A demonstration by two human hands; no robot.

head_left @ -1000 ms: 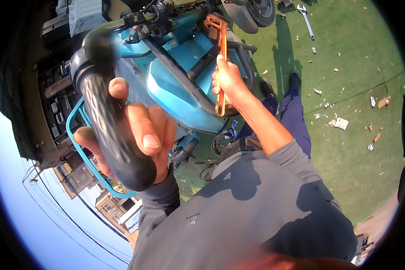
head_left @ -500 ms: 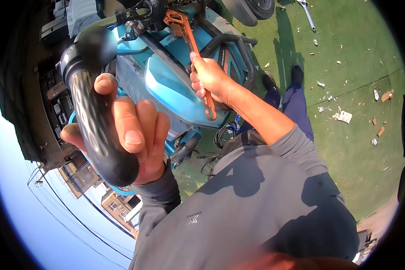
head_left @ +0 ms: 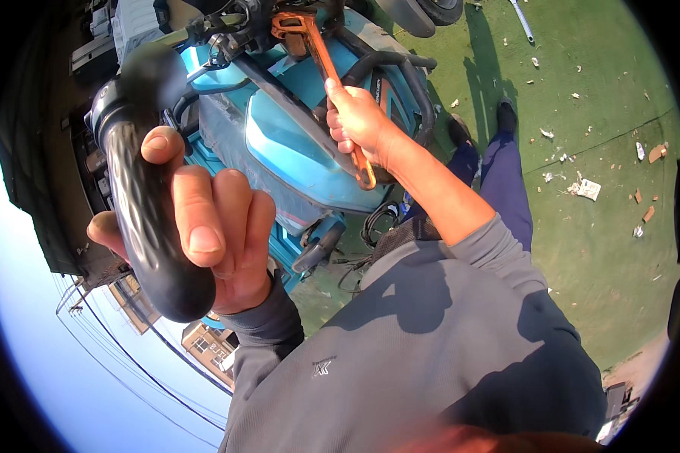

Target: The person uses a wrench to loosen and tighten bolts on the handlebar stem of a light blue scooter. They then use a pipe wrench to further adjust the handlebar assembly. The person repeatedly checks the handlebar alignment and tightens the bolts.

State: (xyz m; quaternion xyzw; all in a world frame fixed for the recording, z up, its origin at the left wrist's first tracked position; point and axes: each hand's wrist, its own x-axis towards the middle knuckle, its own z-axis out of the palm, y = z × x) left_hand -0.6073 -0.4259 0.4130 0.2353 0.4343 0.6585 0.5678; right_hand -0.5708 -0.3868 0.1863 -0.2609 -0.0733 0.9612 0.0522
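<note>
My left hand (head_left: 223,226) is closed round a black, textured handlebar grip (head_left: 147,211), with the thumb on one side and the fingers on the other. This grip looms large at the left, close to the camera. My right hand (head_left: 359,124) is wrapped round the shaft of an orange pipe wrench (head_left: 321,57). The wrench's jaw end reaches in among dark parts at the handlebar's middle, on the front of a blue vehicle (head_left: 295,151). What exactly the jaws hold is hard to make out.
Black tubular guard bars (head_left: 408,83) curve beside my right hand. My feet stand on green flooring (head_left: 582,272) strewn with scraps and broken pieces. A silver wrench (head_left: 523,21) lies at the far right. Black cables (head_left: 378,223) hang near my waist.
The handlebar grip and my left hand have shifted a little leftward. The wrench's handle end, with my right hand on it, has swung slightly right. Both hands keep their hold.
</note>
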